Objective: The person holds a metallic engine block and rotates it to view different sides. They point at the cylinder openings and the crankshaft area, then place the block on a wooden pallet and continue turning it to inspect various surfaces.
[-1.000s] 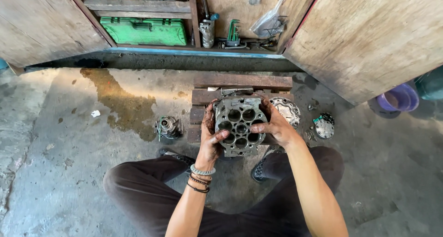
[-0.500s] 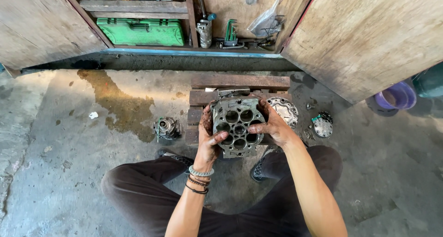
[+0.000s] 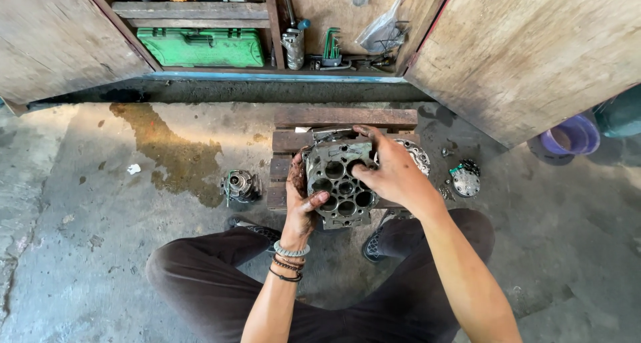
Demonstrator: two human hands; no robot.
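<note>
Left hand [image 3: 302,197]: gripping the metal cylinder block [image 3: 340,183] from its left side, greasy fingers closed on the edge, thumb pressing the face near a bore.
Right hand [image 3: 394,173]: lying over the block's upper right, fingers wrapped on it, clamped.
Block: grey casting w/ several round bores, sitting tilted toward the person atop the wooden pallet [image 3: 344,118], between both hands.
Nearby: small round part [image 3: 239,185] lying on the concrete floor [image 3: 100,249] left of pallet; round part [image 3: 465,181] lying to the right.
Background: green toolbox [image 3: 202,47] sitting on a shelf in the open cabinet; purple bowl [image 3: 571,136] far right.
</note>
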